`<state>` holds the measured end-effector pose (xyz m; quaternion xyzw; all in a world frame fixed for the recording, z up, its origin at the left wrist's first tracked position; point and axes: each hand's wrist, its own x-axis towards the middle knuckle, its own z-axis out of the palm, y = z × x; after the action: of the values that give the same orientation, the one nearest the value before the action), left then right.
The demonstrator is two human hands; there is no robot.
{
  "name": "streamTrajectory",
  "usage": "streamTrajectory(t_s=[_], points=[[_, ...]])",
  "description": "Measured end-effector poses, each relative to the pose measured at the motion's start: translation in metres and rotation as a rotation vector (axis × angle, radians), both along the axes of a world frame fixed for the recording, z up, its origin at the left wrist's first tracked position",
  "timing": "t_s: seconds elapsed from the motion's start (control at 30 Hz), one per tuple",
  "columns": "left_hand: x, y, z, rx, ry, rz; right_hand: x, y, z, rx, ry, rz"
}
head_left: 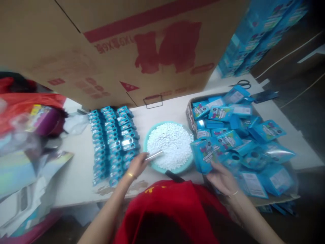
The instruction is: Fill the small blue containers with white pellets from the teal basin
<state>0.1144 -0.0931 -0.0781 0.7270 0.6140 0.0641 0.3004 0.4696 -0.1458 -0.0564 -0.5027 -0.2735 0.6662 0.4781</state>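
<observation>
Left hand (pixel 137 165) is pinched shut on one small silvery scoop (pixel 154 155), tip resting on the white pellets (pixel 169 144) in one teal bowl (pixel 149 135) at the middle of the desk (pixel 76 169) near its front edge. Right hand (pixel 221 177) has fingers curled around one blue carton (pixel 204 155), held upright just right of the bowl, at the near-left corner of one cardboard tray (pixel 190 113). Tray holds a loose pile of like cartons, too jumbled to count. Left of bowl: three rows of small blue items (pixel 113 142); count per row unreadable. One pair of scissors (pixel 241 83) at far right edge. One big cardboard box (pixel 122 47) along the back edge.
</observation>
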Motion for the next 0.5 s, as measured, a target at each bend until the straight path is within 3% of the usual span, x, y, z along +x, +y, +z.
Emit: streamTrajectory(t_s=[0.07,0.13,0.23,0.37,0.5], points=[[-0.015,-0.016,0.003,-0.031,0.097,-0.033,-0.002,-0.012,-0.005,-0.051,0.097,0.001],[-0.012,-0.026,-0.004,-0.031,0.172,-0.044,-0.005,-0.019,-0.007,-0.084,0.173,0.017],[0.026,-0.022,-0.027,-0.013,0.209,-0.012,-0.009,-0.018,-0.006,-0.109,0.204,0.026],[0.088,0.004,-0.063,0.004,0.151,0.054,-0.014,-0.012,-0.003,-0.139,0.158,0.02],[0.104,0.02,-0.076,0.024,0.071,0.068,-0.019,-0.006,-0.012,-0.079,-0.002,0.011]])
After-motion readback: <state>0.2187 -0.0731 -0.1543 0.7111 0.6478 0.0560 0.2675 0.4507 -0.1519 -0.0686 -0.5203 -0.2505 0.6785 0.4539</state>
